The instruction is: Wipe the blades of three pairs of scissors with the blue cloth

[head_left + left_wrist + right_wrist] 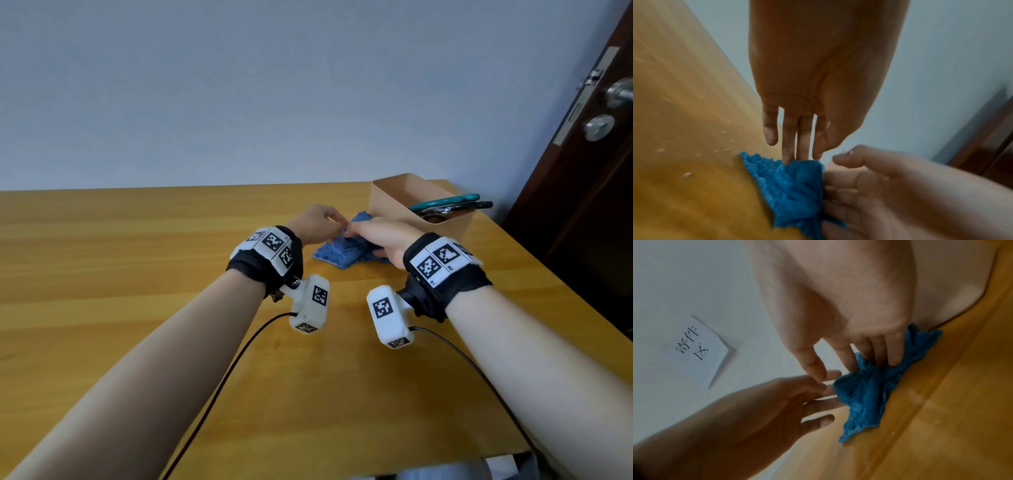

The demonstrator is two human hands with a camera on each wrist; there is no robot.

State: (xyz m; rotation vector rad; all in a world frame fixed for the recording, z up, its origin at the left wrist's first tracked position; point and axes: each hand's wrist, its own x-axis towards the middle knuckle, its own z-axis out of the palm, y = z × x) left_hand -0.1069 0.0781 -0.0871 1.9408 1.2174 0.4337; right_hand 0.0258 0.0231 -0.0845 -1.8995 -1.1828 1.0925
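Blue cloth [346,250] crumpled on tabletop [137,274], left of box [394,202] with scissors [445,204]. We press right hand [380,240] fingers into cloth; left hand [317,222] relaxed, fingertips touching it. Soft, light, bunches; we'd pinch a fold. Blades: grip handles.

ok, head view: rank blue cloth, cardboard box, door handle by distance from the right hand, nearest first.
From the right hand:
1. blue cloth: under its fingers, touching, on the table.
2. cardboard box: just behind the hand, toward the table's far right corner, scissors lying in it.
3. door handle: far right, up on the door, off the table.
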